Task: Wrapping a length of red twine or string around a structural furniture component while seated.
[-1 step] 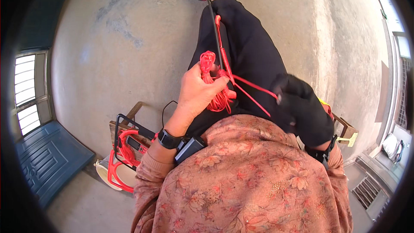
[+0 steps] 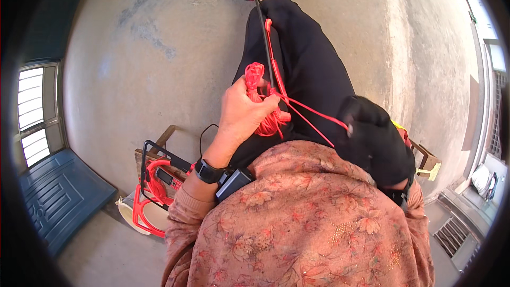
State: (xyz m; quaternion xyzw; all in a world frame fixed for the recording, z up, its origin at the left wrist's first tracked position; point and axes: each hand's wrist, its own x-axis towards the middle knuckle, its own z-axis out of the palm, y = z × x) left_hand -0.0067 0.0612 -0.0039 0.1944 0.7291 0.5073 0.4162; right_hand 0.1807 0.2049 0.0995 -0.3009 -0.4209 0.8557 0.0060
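Note:
My left hand [image 2: 244, 103], bare with a dark watch on its wrist, is closed around a tied bundle of thin red cord [image 2: 255, 74]. Its thumb and fingers also press at the near end of a black rod [image 2: 265, 32], which lies lengthwise over my lap. Red cord wrapping [image 2: 274, 61] runs along part of that rod. From the left fingertips a red strand [image 2: 319, 112] stretches right to my right hand [image 2: 372, 138], gloved in black with its fingers closed on it. A loose cord end [image 2: 325, 139] slants down between the hands.
Left of me, a wooden stool [image 2: 169, 137] bears a black frame, red cord and a red mobile phone [image 2: 171, 179]. Beside it stands a pale bucket [image 2: 130, 213] with a red frame. A blue panel [image 2: 66, 196] leans farther left. At my right is another wooden piece [image 2: 425, 158].
My right hand has shifted a little to the right and down, and the strand it holds reaches farther. The left hand and the rod have hardly moved.

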